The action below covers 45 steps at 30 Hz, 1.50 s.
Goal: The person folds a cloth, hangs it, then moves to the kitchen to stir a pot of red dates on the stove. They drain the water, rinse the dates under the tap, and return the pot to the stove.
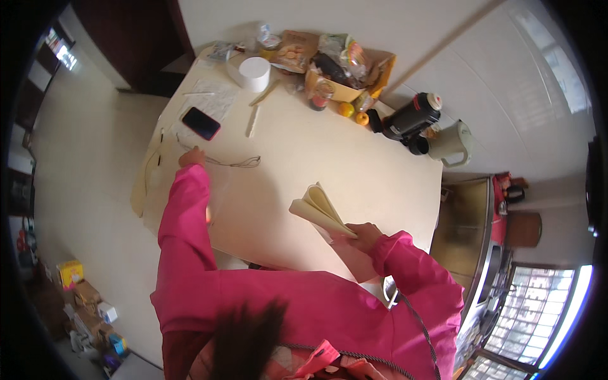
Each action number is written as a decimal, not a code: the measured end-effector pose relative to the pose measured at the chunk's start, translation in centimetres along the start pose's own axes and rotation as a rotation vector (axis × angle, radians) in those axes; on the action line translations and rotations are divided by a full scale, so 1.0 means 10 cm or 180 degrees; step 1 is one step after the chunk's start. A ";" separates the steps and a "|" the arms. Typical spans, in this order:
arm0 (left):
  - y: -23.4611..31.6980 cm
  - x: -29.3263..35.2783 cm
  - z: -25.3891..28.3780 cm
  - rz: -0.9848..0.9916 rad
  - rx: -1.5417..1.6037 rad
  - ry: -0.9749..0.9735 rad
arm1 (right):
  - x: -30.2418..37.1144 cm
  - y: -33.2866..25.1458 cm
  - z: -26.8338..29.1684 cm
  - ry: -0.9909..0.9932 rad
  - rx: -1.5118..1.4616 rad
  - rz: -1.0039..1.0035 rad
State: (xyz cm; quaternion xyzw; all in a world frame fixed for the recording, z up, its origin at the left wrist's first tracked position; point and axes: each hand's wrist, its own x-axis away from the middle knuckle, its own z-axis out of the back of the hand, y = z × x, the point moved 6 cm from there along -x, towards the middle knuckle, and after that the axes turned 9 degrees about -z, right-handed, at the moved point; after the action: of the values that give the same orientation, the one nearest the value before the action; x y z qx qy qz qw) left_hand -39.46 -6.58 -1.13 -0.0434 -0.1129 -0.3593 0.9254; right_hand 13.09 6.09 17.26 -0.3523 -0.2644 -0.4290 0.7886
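The right hand (366,237) has its fingers clamped on the edge of a folded cream sheet (320,212), held above the pale cream tabletop (285,155). The left hand (192,157) is at the thin dark looped cord (237,163); whether its fingers grip it, I cannot tell. Beyond lies a black-screened, red-edged phone (201,123), near a white paper sheet (209,95) with faint marks. A brown food bag (296,52) bears printing too small to read.
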 end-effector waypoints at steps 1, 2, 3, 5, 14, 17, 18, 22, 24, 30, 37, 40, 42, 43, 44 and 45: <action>-0.03 -0.03 0.01 -0.0031 -0.0017 0.0016 | 0.05 0.02 0.01 0.0000 -0.0112 -0.0061; -0.06 -0.05 0.02 -0.0002 -0.0032 -0.0031 | 0.09 0.05 0.02 -0.0009 -0.0229 -0.0114; -0.08 -0.06 0.02 0.0030 -0.0046 -0.0088 | 0.14 0.08 0.02 -0.0053 -0.0350 -0.0165; -0.12 -0.09 0.04 0.0136 -0.0047 -0.0105 | 0.19 0.14 0.04 -0.0034 -0.0400 -0.0270; -0.26 -0.09 0.08 0.0121 -0.0120 0.0059 | 0.39 0.43 0.00 0.0126 -0.0766 -0.0338; -0.19 0.12 0.30 -0.0241 0.0081 0.0487 | 0.45 0.52 -0.01 0.0049 -0.0954 -0.0424; -0.13 0.22 0.39 -0.0249 0.0208 0.0536 | 0.47 0.56 -0.02 -0.0007 -0.1019 -0.0497; 0.44 0.84 0.97 -0.0844 0.0905 0.0863 | 0.58 0.61 0.04 0.0192 -0.1468 -0.0064; 0.87 1.23 1.32 -0.1465 0.1247 0.1058 | 0.66 0.68 0.07 0.0186 -0.1824 0.0000; 2.08 2.32 2.08 -0.2438 0.1482 0.1127 | 1.13 0.91 0.34 0.0191 -0.2266 0.0351; 3.34 3.02 2.42 -0.3223 0.1589 0.0683 | 2.15 1.00 0.82 0.0066 -0.2639 0.1349; 3.83 3.13 2.33 -0.3457 0.2234 0.0148 | 2.46 1.07 0.85 -0.0148 -0.2687 0.1309; 4.09 3.21 2.27 -0.3808 0.3238 -0.0427 | 2.54 1.11 0.82 -0.0265 -0.2906 0.1352; 4.20 3.26 2.27 -0.4120 0.3163 -0.0258 | 2.54 1.15 0.79 -0.0228 -0.2875 0.1308; 4.30 3.31 2.28 -0.4418 0.3087 -0.0085 | 2.54 1.19 0.75 -0.0226 -0.2839 0.1321; 4.38 3.35 2.28 -0.4698 0.3009 0.0088 | 2.53 1.23 0.71 -0.0240 -0.2806 0.1331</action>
State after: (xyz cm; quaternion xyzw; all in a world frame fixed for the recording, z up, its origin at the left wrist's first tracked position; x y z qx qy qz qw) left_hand 10.03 7.46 29.12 0.4332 -0.2380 -0.7824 0.3790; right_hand 35.34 3.97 35.75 -0.7134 -0.0095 -0.3195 0.6236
